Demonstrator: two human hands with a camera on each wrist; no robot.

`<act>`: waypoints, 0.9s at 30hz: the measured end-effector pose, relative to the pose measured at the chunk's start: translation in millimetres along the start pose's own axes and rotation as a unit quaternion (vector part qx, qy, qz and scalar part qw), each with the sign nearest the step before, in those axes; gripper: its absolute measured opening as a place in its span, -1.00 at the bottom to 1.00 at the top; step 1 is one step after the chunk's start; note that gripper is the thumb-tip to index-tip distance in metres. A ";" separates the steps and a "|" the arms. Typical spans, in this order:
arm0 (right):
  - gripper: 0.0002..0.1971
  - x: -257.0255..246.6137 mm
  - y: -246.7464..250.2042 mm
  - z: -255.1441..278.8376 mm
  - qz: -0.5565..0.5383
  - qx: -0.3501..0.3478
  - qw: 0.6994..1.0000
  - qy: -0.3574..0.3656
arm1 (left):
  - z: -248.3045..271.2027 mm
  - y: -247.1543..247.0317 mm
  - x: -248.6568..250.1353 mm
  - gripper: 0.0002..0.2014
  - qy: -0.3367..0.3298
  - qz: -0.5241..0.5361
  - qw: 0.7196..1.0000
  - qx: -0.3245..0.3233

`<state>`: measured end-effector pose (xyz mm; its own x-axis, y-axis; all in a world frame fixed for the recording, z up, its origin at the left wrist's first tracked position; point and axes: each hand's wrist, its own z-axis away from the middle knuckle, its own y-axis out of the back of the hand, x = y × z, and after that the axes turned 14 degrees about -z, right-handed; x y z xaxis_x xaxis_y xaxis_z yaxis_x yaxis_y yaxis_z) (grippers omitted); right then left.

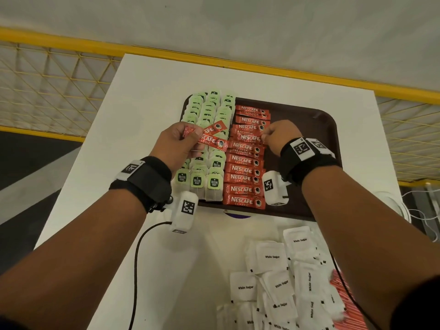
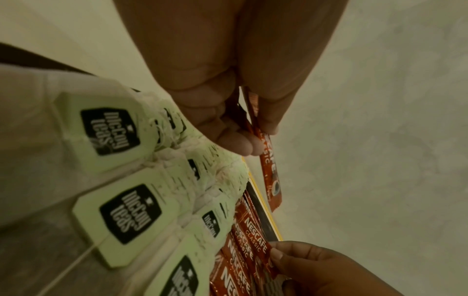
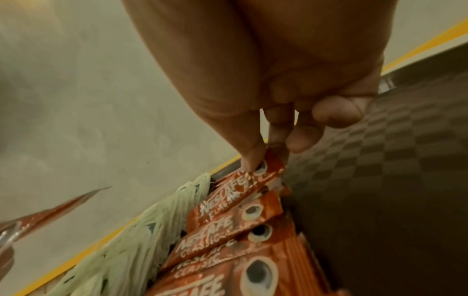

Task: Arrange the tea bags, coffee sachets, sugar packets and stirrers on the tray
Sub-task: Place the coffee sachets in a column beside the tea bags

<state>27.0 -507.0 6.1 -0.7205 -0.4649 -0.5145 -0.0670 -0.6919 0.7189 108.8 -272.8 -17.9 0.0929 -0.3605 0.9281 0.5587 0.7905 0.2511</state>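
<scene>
A dark brown tray [image 1: 316,120] holds rows of green-tagged tea bags [image 1: 209,179] on its left and a column of red coffee sachets [image 1: 242,171] beside them. My left hand [image 1: 183,141] hovers over the tea bags and grips a few red coffee sachets [image 1: 213,136] [image 2: 269,170] between thumb and fingers. My right hand [image 1: 273,136] pinches the right end of one sachet [image 1: 250,138] [image 3: 243,188] lying in the column, thumb on top. White sugar packets [image 1: 281,282] lie heaped on the table at the front right, with red-striped stirrers [image 1: 342,303] at their right edge.
The tray's right half [image 3: 392,160] is bare. The white table [image 1: 142,103] has free surface left of and in front of the tray. A yellow mesh railing [image 1: 47,77] runs behind the table. Black cables [image 1: 138,258] hang from both wrists; white cords [image 1: 409,210] lie at the right.
</scene>
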 end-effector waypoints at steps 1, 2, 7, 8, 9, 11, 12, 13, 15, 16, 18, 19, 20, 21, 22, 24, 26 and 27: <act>-0.78 1.3 -2.0 -0.6 -0.002 0.000 1.000 0.003 | -0.8 0.1 0.2 -0.85 -0.001 0.000 1.000 -0.002; -0.80 2.8 -3.1 -1.5 -0.008 0.003 1.000 0.004 | -1.3 -0.2 0.7 -0.85 -0.002 0.000 1.000 -0.004; -0.86 5.5 1.5 1.4 -0.037 0.067 0.996 0.055 | -4.1 -5.0 4.0 -0.90 -0.007 -0.014 1.000 -0.023; -0.83 2.8 3.8 4.5 -0.056 0.071 0.993 0.081 | -4.9 -6.4 4.3 -0.90 -0.010 -0.021 0.999 -0.030; -0.80 -0.6 5.8 8.6 -0.088 0.067 0.988 0.111 | -5.8 -8.1 5.0 -0.90 -0.013 -0.029 0.999 -0.038; -0.74 -9.7 8.6 17.9 -0.162 0.014 0.975 0.150 | -7.1 -12.3 7.1 -0.86 -0.021 -0.049 0.997 -0.051; -0.76 -13.7 9.3 21.1 -0.181 -0.024 0.970 0.158 | -7.4 -14.7 8.9 -0.84 -0.026 -0.059 0.996 -0.057; -0.80 -15.8 9.4 23.0 -0.187 -0.055 0.967 0.163 | -7.6 -17.2 10.9 -0.84 -0.031 -0.068 0.995 -0.063; -0.86 -16.7 9.8 21.7 -0.202 -0.077 0.963 0.162 | -7.6 -21.1 14.5 -0.87 -0.036 -0.074 0.994 -0.071; -0.89 -15.1 10.2 19.9 -0.219 -0.076 0.961 0.154 | -8.0 -22.2 15.5 -0.88 -0.035 -0.073 0.994 -0.073; -0.93 -9.5 10.7 16.2 -0.265 -0.067 0.953 0.130 | -9.7 -22.8 16.8 -0.89 -0.032 -0.071 0.995 -0.070; -0.96 -5.8 10.9 13.9 -0.286 -0.058 0.950 0.115 | -10.8 -22.1 17.8 -0.90 -0.032 -0.072 0.995 -0.064; -0.95 -1.4 11.3 11.2 -0.303 -0.043 0.947 0.100 | -11.9 -20.7 18.9 -0.91 -0.033 -0.073 0.995 -0.054; -0.93 3.8 11.7 7.3 -0.319 -0.025 0.944 0.082 | -13.3 -18.8 19.8 -0.93 -0.035 -0.073 0.996 -0.040; -0.93 8.6 12.1 3.4 -0.333 -0.006 0.941 0.061 | -14.7 -16.4 20.3 -0.93 -0.036 -0.076 0.996 -0.024; -0.93 17.0 12.5 -3.1 -0.350 0.024 0.936 0.015 | -17.1 -11.6 19.6 -0.93 -0.040 -0.083 0.996 0.005; -0.94 21.3 11.8 -5.8 -0.349 0.043 0.936 -0.032 | -18.3 -8.6 16.7 -0.91 -0.036 -0.069 0.997 0.018; -0.96 22.3 11.3 -5.9 -0.344 0.048 0.937 -0.048 | -18.6 -8.0 15.0 -0.90 -0.029 -0.056 0.998 0.020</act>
<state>14.2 -528.4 0.0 -0.5425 0.1268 -0.8305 -0.5961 -0.7547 0.2741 121.1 -293.8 -11.1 -0.0170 -0.4192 0.9077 0.5297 0.7662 0.3637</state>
